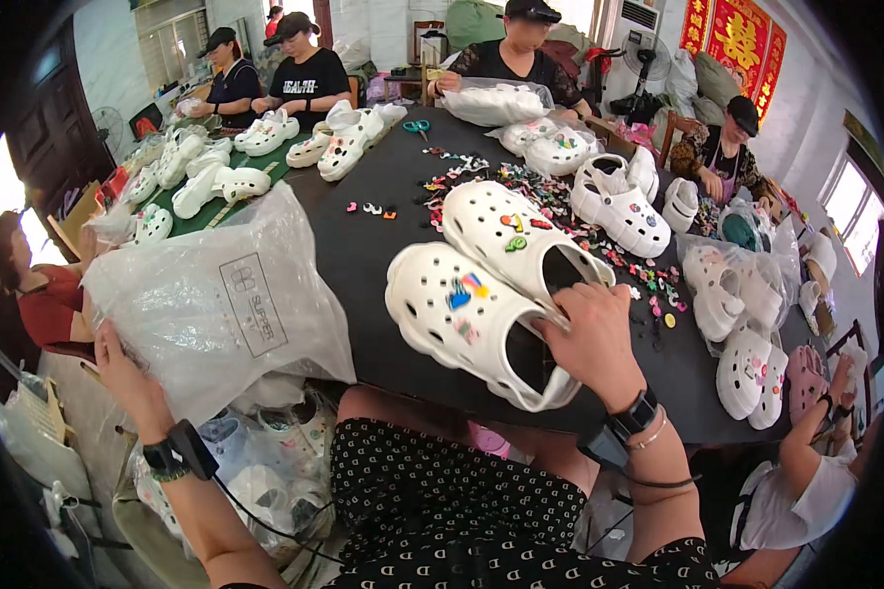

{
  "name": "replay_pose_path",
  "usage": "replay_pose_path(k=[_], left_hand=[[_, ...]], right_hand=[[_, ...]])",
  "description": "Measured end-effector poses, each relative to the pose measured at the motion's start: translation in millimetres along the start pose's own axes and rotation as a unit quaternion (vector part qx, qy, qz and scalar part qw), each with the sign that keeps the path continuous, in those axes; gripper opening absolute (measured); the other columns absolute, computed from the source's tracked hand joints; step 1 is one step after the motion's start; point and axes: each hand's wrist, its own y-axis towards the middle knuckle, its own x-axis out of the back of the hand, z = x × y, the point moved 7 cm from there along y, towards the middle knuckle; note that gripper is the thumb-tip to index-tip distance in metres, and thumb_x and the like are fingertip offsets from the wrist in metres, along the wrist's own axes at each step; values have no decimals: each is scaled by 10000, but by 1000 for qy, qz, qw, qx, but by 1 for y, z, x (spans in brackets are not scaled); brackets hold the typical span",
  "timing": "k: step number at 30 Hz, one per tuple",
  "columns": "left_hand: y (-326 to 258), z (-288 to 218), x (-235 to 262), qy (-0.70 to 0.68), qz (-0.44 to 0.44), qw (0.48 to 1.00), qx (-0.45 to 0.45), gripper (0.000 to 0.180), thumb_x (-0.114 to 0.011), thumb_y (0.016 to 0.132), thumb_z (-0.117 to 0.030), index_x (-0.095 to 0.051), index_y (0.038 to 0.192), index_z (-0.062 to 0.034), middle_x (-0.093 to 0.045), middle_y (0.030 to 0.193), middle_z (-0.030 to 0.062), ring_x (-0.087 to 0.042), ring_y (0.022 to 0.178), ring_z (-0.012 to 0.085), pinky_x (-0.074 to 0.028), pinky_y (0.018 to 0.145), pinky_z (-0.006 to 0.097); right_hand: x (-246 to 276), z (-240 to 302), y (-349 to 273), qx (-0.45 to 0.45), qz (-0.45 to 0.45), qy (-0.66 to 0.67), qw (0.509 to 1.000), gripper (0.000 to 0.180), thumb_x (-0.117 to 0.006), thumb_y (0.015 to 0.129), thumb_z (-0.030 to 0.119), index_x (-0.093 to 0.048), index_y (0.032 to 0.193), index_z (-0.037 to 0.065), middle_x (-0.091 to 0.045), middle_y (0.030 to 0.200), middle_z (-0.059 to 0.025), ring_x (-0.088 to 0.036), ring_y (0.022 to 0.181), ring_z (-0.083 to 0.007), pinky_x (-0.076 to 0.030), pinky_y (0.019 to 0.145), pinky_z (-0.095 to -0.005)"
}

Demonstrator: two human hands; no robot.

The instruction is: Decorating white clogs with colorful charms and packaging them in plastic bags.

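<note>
My right hand (591,339) grips a pair of white clogs (430,316) by their heel ends and holds them tilted over the black table, toes to the left. Colourful charms sit in the holes of both uppers. On the left, my left hand (130,385) is closed on the edge of a frosted plastic bag (182,304) with dark printing. The bag hangs flat beside the table, apart from the clogs. Beyond the clogs lies a scattered pile of small coloured charms (550,187), and a few loose charms (372,208) lie left of it.
Below the bag stands a big clear sack of bagged clogs (265,461). More white clogs (621,211) and bagged pairs (727,290) line the table's right side. Teal scissors (416,127) lie at the far end. Several other people work around the tables, one close at right.
</note>
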Motion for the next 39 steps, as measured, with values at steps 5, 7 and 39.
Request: replay_pose_path(k=[5,7,39], left_hand=[[-47,-57,-29,-21,-3,1000,-3,391,-584,977,-283,-555,1238,7,-597,1211,76,-566,1078,169,-447,945,297],[-60,-71,-28,-14,-2,1000,-21,415,-586,974,-285,-535,1267,4,-581,1242,81,-557,1103,177,-439,959,303],[-195,-50,-76,-105,265,934,214,458,-370,1038,-334,-492,1322,5,-609,1192,99,-610,1026,174,-508,855,298]], right_hand=[[-50,-10,-3,-44,120,-20,992,258,-714,807,277,-595,746,56,-614,659,-131,-617,696,-327,-447,702,-444],[-39,4,0,-32,163,-42,985,246,-706,814,251,-595,775,36,-633,714,-136,-629,738,-322,-486,708,-429],[-84,219,-60,156,429,594,663,792,-699,809,18,-248,1459,34,-609,1077,-183,-633,759,-249,-530,726,-340]])
